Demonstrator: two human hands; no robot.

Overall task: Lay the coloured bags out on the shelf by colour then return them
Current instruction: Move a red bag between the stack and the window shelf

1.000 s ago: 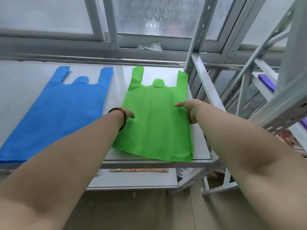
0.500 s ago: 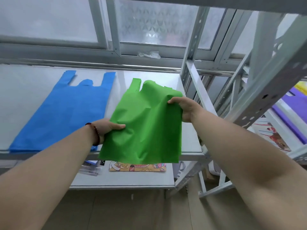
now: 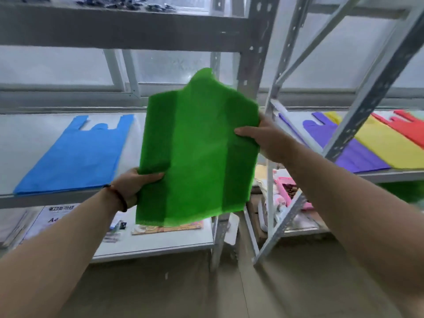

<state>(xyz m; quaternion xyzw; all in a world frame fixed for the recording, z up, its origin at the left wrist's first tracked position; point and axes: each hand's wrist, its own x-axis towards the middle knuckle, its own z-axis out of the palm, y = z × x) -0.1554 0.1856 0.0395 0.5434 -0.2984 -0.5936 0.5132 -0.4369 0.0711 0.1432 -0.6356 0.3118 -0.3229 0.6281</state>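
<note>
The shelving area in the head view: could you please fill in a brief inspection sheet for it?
Surface: white shelf, middle level.
Job's things: green bag held up off the shelf; blue bag flat on it; purple bag, yellow bag, red bag flat on the next rack.
Clutter: papers and a colourful flat packet on the lower shelf.
Hands: left hand and right hand grip the green bag's edges.
Cables: nothing seen.
Surroundings: frosted windows, grey rack uprights.

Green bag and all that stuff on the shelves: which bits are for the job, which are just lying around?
For the job: green cloth bag, held by left hand and right hand; blue bag; purple bag; yellow bag; red bag.

Lying about: pink box; printed papers; flat colourful card.
</note>
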